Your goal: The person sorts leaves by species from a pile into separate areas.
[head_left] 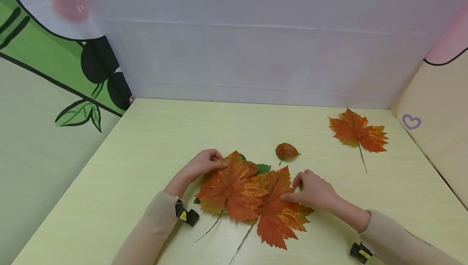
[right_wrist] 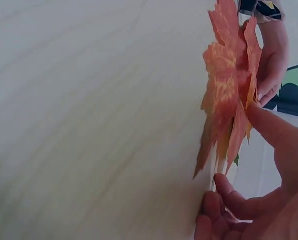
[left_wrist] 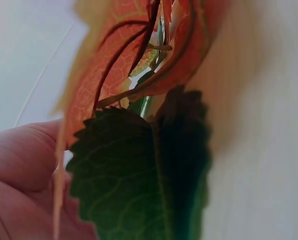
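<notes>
The left leaf (head_left: pixel 228 188) and the right leaf (head_left: pixel 279 212) lie on the near part of the bench (head_left: pixel 146 135), with their edges overlapping between the 2 hands. The left hand (head_left: pixel 199 166) has a narrow grip: it seems to pinch the upper edge of the left leaf. The right hand (head_left: pixel 316 190) has its thumb on the right leaf and its other fingers bent near the edge; I cannot tell if this grip closes under the leaf.

The first danger, I think, is in the overlap. If 1 leaf is lifted or pulled alone, it can drag the other with it, because the toothed edges may hook together. The green leaf (head_left: pixel 263 169), which shows from behind them, could also be pushed aside without being noticed (it is mostly covered). A hard pinch may crease a lobe, since the leaves look thin.

The 2 long stems point toward the person. The black wrist camera (head_left: pixel 187 214) is near the left stem (head_left: pixel 210 230), so a low movement of this arm could catch it. The small leaf (head_left: pixel 287 151) lies just beyond and could be brushed by the right fingers; the far leaf (head_left: pixel 356 131) is well apart and risks little.
</notes>
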Available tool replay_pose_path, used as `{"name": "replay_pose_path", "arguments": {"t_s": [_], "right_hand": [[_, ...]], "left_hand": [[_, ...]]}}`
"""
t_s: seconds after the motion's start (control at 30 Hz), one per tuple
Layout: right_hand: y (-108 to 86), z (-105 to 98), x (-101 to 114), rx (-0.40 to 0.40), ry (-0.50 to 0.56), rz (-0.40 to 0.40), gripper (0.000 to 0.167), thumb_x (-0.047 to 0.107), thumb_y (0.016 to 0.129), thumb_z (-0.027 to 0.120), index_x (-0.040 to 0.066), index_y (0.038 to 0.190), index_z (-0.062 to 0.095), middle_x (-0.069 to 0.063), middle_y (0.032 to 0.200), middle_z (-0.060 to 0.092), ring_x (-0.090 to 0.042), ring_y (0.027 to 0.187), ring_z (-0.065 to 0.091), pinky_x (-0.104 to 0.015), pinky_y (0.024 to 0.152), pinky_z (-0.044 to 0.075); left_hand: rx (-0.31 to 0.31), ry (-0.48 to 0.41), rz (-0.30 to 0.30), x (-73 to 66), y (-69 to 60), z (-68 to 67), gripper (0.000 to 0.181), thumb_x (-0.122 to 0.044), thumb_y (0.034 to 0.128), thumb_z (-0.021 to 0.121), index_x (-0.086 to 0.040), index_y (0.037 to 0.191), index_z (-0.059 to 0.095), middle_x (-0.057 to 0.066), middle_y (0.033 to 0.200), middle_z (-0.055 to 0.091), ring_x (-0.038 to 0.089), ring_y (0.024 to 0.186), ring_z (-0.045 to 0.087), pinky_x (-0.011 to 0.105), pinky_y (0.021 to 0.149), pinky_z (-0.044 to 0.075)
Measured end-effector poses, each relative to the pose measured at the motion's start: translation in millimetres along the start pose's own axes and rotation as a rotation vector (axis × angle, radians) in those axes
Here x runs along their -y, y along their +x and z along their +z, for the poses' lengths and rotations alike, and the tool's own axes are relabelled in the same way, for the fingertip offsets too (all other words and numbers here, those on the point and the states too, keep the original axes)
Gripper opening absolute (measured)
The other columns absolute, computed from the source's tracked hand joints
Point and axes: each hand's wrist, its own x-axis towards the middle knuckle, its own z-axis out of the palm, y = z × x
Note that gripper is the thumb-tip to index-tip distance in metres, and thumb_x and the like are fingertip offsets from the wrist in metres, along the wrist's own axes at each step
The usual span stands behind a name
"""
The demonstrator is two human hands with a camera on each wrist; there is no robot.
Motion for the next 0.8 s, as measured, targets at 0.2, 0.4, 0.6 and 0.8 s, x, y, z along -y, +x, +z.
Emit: {"name": "replay_pose_path", "arguments": {"t_s": [0.2,0.4,0.6,0.8], "right_hand": [[4.0,5.7,4.5,-0.038,-0.048,0.011,0.050,0.055,0.061,0.075,0.012,0.078,0.055,-0.002,0.080,0.046,-0.013,0.061,0.044,-0.028,0.052,0.036],[5.0,4.6,3.6,-0.047,-0.035,-0.001,0.044,0.044,0.063,0.079,0.011,0.078,0.054,-0.002,0.079,0.048,-0.014,0.063,0.045,-0.027,0.054,0.037],[6.1,0.8,0.8,-0.038,0.013,-0.019,0.039,0.036,0.064,0.080,0.010,0.081,0.057,-0.002,0.078,0.051,-0.014,0.065,0.044,-0.027,0.057,0.037],[7.5,1.1,-2.4,-0.029,0.069,0.001,0.034,0.031,0.067,0.080,0.009,0.083,0.060,-0.002,0.078,0.051,-0.014,0.068,0.045,-0.027,0.060,0.037]], "left_hand": [[-0.011,0.006,0.004,-0.6,-0.1,-0.5,0.026,-0.024,0.0818,0.067,-0.003,0.092,0.056,0.005,0.077,0.051,0.017,0.068,0.046,0.028,0.061,0.039],[-0.001,0.001,0.004,-0.9,-1.0,0.6,0.026,-0.023,0.0820,0.067,-0.003,0.092,0.055,0.005,0.078,0.052,0.017,0.068,0.047,0.027,0.061,0.039],[-0.008,0.011,0.005,-0.2,-0.2,0.8,0.026,-0.024,0.0818,0.067,-0.003,0.092,0.055,0.005,0.078,0.051,0.017,0.068,0.046,0.028,0.061,0.039],[-0.004,0.008,0.000,1.4,0.6,2.0,0.026,-0.024,0.0821,0.067,-0.004,0.093,0.055,0.005,0.079,0.051,0.018,0.068,0.046,0.028,0.061,0.039]]}}
